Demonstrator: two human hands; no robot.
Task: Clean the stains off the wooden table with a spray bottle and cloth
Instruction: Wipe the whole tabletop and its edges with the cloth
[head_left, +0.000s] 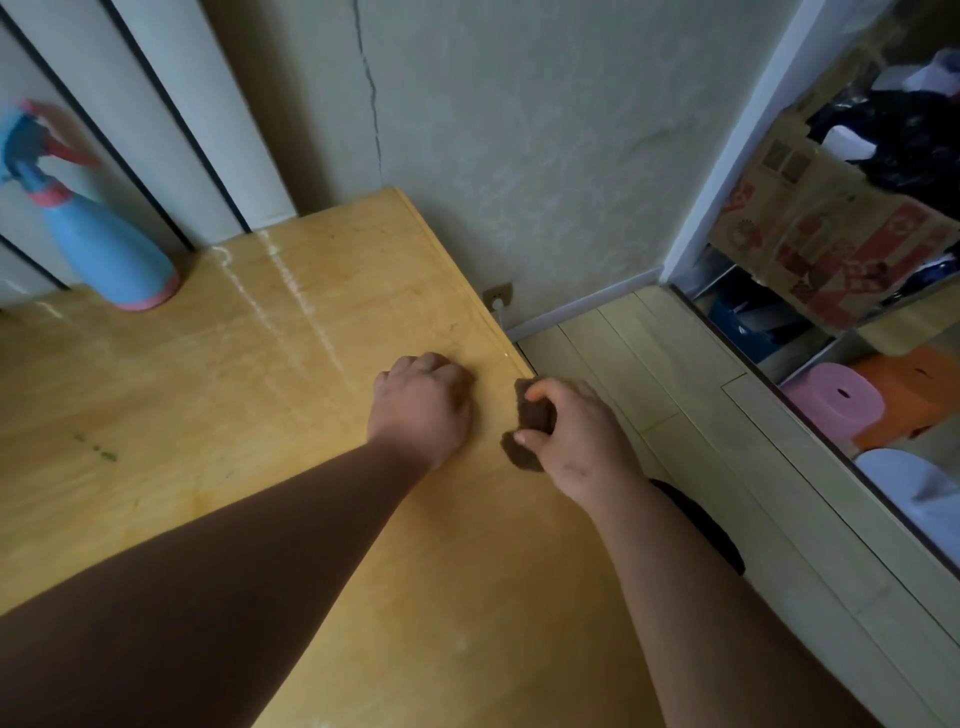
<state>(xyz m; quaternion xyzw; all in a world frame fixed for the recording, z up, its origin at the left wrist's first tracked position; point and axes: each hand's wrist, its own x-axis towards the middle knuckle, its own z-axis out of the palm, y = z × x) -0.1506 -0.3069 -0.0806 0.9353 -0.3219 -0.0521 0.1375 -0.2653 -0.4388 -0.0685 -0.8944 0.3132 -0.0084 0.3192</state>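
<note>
The wooden table fills the left and middle of the view, with wet streaks running across its far part and small green marks at the left. A blue spray bottle with pink trim stands upright at the far left by the wall. My right hand grips a small brown cloth at the table's right edge. My left hand rests on the tabletop just left of the cloth, fingers curled under and holding nothing.
A wall with a socket runs behind the table's right edge. Pale wood floor lies to the right. Beyond a doorway stand a pink stool, an orange stool and a cardboard box.
</note>
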